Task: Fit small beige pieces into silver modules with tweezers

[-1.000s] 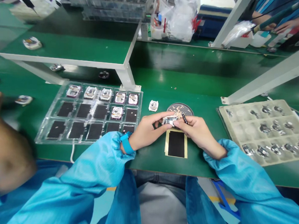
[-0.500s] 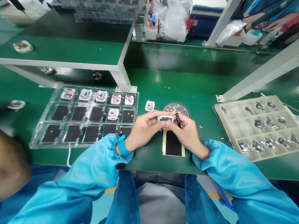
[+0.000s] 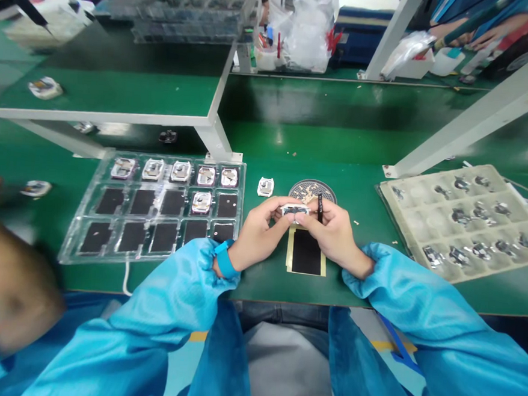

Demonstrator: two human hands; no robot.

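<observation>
Green counter (image 3: 352, 288), front edge just below both wrists, with an open strip between the clear plastic tray (image 3: 239, 220) and the beige moulded tray (image 3: 408, 199). Left hand (image 3: 259, 225) and right hand (image 3: 331, 230) are closed on a small rectangular silver-and-white module (image 3: 295, 210), held by its ends above a black pad on tan backing (image 3: 306, 252), the right also pinching an upright slim black tool (image 3: 320, 207). A round perforated dark disc (image 3: 313, 190) lies just beyond, beside a loose white-framed module (image 3: 265, 187).

The left hand (image 3: 256, 237) and right hand (image 3: 336, 236) meet close together, both curled inward.
</observation>
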